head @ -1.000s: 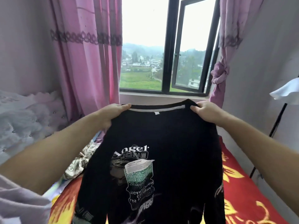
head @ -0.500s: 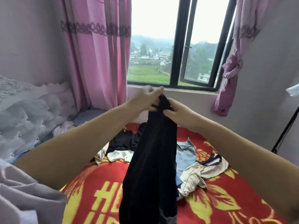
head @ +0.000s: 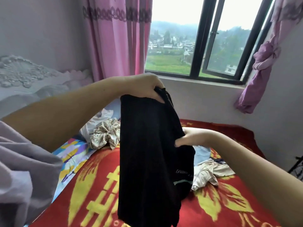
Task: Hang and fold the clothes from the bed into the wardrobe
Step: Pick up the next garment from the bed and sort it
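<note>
A black T-shirt [head: 147, 153], folded in half lengthwise, hangs in front of me over the bed. My left hand [head: 146, 87] grips its top at the collar end. Lower down, my right hand [head: 188, 138] holds the shirt's right edge about halfway along, thumb in front and fingers tucked behind the cloth. On the red and yellow blanket [head: 229, 202] lie other clothes: a beige patterned garment [head: 105, 135], a white one [head: 96, 118], a cream one [head: 211, 174] and a light blue one [head: 201, 153].
A white padded headboard [head: 32, 86] stands at the left. Pink curtains [head: 118, 38] frame a window [head: 196, 46] beyond the bed. A dark stand [head: 296, 166] is at the right wall. The wardrobe is out of view.
The spread shirt was brought together into a lengthwise fold. Since then my right hand has slid from the collar down to the shirt's middle; my left keeps the top.
</note>
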### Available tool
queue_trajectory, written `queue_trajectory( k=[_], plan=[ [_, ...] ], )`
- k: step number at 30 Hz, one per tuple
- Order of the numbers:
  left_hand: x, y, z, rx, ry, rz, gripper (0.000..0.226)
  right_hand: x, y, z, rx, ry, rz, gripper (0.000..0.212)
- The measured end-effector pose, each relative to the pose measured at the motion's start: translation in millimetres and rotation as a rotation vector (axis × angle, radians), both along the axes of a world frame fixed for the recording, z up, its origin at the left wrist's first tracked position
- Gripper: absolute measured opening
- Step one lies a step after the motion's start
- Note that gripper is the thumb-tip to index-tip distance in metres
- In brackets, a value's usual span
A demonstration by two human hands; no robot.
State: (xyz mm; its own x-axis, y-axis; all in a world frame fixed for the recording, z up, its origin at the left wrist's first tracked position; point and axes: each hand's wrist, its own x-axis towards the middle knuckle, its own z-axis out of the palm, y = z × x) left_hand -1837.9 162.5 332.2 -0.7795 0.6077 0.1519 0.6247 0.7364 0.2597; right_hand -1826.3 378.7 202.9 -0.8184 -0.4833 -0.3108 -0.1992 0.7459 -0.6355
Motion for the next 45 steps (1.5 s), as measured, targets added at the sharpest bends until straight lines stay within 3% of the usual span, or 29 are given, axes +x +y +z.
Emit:
queue_trajectory(
  k=[4,6,8,11,15,21,24,27,30,34,36,39,42,44,45],
  plan=[
    [-5.0,-7.3,2.8,0.023,-0.053,0.072,0.023,-12.8,21.4,-62.1,0.213,-0.117,0.126,0.030],
    [-9.3,-17.0,-1.5,0.030,-0.071,0.110,0.021,-19.8,27.7,-82.2,0.215,-0.116,0.111,0.037],
    [-16.6,-36.8,-8.8,0.053,-0.077,0.163,0.023,-27.2,30.2,-98.9,0.065,-0.142,0.001,0.041],
    [-28.9,-81.4,-25.5,-0.030,-0.093,0.271,0.018,-40.2,21.7,-113.7,-0.270,-0.135,-0.238,0.030],
    [-61.3,-139.9,-61.4,-0.220,-0.039,0.403,0.020,-73.3,-8.5,-104.3,-0.154,0.378,-0.343,0.018],
    [-124.7,-192.4,-49.6,0.010,0.361,0.518,0.026,-121.5,-60.6,-39.3,0.052,0.928,-0.421,0.012],
    [-133.6,-221.4,-22.1,0.067,0.613,0.471,0.034,-138.9,-83.5,-7.7,0.005,1.107,-0.401,0.017],
    [-130.0,-258.9,-28.1,0.157,0.756,0.361,0.031,-143.3,-103.8,-5.9,-0.058,1.150,-0.351,0.023],
    [-119.8,-306.6,-90.4,0.185,0.786,0.200,0.030,-129.8,-134.4,-54.8,-0.047,1.084,-0.224,0.028],
    [-94.2,-371.2,-252.3,-0.002,0.611,0.113,0.020,-100.2,-187.0,-199.7,0.088,0.832,0.032,0.039],
    [-66.1,-400.4,-351.3,-0.143,0.427,0.124,0.018,-78.9,-216.5,-284.0,0.226,0.642,0.172,0.048],
    [-2.8,-429.5,-483.1,-0.407,0.090,0.141,0.029,-29.4,-255.5,-400.0,0.505,0.124,0.422,0.045],
    [61.6,-426.0,-571.9,-0.784,-0.412,0.222,0.036,16.9,-269.2,-473.9,0.594,-0.332,0.525,0.037],
    [92.4,-409.1,-615.2,-0.888,-0.669,0.287,0.035,28.5,-261.9,-498.6,0.571,-0.440,0.467,0.029],
    [98.8,-395.2,-631.1,-0.867,-0.679,0.325,0.033,25.3,-253.1,-507.5,0.556,-0.432,0.417,0.024]
  ],
)
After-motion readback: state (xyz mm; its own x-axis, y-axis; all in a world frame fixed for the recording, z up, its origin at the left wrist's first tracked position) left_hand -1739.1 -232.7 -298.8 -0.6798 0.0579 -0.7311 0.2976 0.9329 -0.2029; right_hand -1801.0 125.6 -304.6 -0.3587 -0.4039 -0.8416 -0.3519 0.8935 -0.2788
